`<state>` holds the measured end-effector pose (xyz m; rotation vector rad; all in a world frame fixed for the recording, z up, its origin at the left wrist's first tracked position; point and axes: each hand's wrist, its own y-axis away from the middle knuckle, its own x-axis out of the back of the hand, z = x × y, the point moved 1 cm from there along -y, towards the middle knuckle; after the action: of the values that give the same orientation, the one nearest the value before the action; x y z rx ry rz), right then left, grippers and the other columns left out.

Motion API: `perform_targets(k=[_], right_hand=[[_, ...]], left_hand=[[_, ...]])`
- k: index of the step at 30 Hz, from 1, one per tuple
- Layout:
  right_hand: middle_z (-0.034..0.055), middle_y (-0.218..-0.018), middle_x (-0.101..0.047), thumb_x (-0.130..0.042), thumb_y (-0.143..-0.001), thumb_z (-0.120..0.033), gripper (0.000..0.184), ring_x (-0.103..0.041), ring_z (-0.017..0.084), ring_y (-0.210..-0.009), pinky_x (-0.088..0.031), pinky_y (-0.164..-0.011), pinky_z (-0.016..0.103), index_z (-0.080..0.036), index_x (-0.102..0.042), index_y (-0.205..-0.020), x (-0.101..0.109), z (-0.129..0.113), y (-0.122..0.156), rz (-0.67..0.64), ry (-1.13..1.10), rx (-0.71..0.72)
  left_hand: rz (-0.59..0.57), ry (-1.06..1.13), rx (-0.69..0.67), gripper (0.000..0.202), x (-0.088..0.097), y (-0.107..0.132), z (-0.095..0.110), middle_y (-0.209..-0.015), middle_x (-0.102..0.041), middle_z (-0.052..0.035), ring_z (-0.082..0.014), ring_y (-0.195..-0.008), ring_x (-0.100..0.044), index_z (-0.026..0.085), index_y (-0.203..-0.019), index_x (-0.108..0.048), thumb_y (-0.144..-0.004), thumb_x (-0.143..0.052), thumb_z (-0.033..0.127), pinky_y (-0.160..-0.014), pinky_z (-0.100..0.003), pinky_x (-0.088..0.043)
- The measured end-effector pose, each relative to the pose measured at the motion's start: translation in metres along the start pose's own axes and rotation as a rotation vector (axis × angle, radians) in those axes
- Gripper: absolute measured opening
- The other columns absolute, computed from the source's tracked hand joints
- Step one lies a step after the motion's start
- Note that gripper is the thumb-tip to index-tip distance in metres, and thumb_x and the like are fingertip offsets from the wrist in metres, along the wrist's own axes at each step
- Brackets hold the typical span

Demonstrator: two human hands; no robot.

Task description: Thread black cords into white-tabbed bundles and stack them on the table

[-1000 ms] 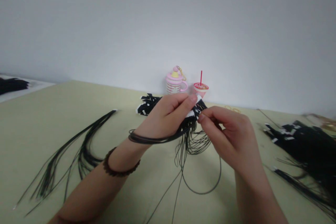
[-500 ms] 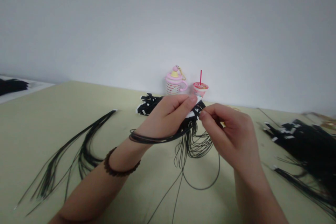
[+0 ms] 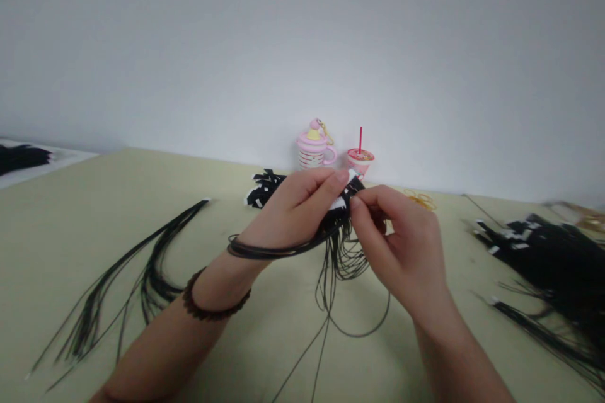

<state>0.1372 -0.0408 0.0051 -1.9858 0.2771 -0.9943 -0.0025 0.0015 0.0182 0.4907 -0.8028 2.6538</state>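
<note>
My left hand (image 3: 302, 204) is closed around a bundle of black strips with white ends (image 3: 339, 204); thin black cords (image 3: 338, 258) dangle below it in loops. Several of those cords pass over my left wrist. My right hand (image 3: 401, 233) pinches at the bundle's right end, its thumb and forefinger pressed together there. What exactly sits between those fingertips is too small to make out. Behind my left hand lie more black strips with white tips (image 3: 265, 189).
A pink lidded mug charm (image 3: 312, 152) and a small cup with a red straw (image 3: 360, 160) stand by the wall. Loose black cords (image 3: 161, 258) lie at left, a black strip pile (image 3: 543, 258) at right. Yellow rings (image 3: 420, 199) rest behind my right hand.
My right hand has moved slightly left, with its fingertips closer to my left hand. The held bundle has shifted a little left too, and the yellow rings show more.
</note>
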Motion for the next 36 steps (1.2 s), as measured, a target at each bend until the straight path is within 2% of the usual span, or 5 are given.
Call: perform_targets(k=[5,10,20,30,36], right_hand=[[0.0137,-0.109,-0.053,-0.058,-0.077,-0.011,0.032,-0.052,0.023,-0.102,-0.049,-0.080,0.035,-0.015,-0.057,-0.109,0.015,-0.029,0.013,0.284,0.060,0.061],[0.0085,-0.094,-0.059,-0.051,-0.078,-0.007,0.027,-0.060,0.018,-0.081,-0.054,-0.069,0.033,-0.018,-0.058,-0.102,0.010,-0.042,0.022,0.181,-0.476,-0.062],[0.0066,-0.089,-0.057,-0.062,-0.071,-0.009,0.024,-0.058,0.017,-0.085,-0.051,-0.074,0.033,-0.016,-0.060,-0.093,-0.022,-0.001,0.004,0.287,-0.133,0.521],[0.0058,-0.069,-0.054,-0.048,-0.073,-0.003,0.017,-0.051,0.014,-0.067,-0.044,-0.061,0.033,-0.011,-0.063,-0.075,-0.020,-0.004,0.004,0.035,-0.330,0.359],[0.0083,-0.069,-0.057,-0.055,-0.077,-0.007,0.010,-0.052,0.012,-0.066,-0.043,-0.059,0.026,-0.006,-0.063,-0.073,-0.015,-0.007,0.000,-0.057,-0.414,0.216]], left_hand=[[0.197,0.256,0.173,0.033,0.002,-0.010,-0.016,-0.051,-0.046,0.0026,-0.0086,-0.043,-0.041,0.018,-0.065,-0.050,-0.086,-0.045,0.042,-0.037,-0.021,-0.029],[0.186,0.530,0.213,0.034,-0.001,-0.007,-0.012,-0.047,-0.045,0.0038,-0.0054,-0.037,-0.038,0.017,-0.062,-0.051,-0.087,-0.045,0.039,-0.034,-0.018,-0.028],[0.070,0.949,0.575,0.027,0.012,-0.004,-0.007,-0.050,-0.053,0.0007,-0.0056,-0.035,-0.044,0.015,-0.065,-0.054,-0.083,-0.055,0.035,-0.030,-0.016,-0.036],[0.099,0.755,0.349,0.035,0.006,-0.001,0.002,-0.041,-0.040,0.0056,-0.0028,-0.027,-0.029,0.016,-0.060,-0.048,-0.087,-0.046,0.038,-0.024,-0.014,-0.019],[0.193,0.561,0.162,0.037,0.004,0.003,-0.002,-0.048,-0.044,0.0035,-0.0047,-0.037,-0.037,0.017,-0.060,-0.049,-0.086,-0.048,0.043,-0.033,-0.016,-0.027]])
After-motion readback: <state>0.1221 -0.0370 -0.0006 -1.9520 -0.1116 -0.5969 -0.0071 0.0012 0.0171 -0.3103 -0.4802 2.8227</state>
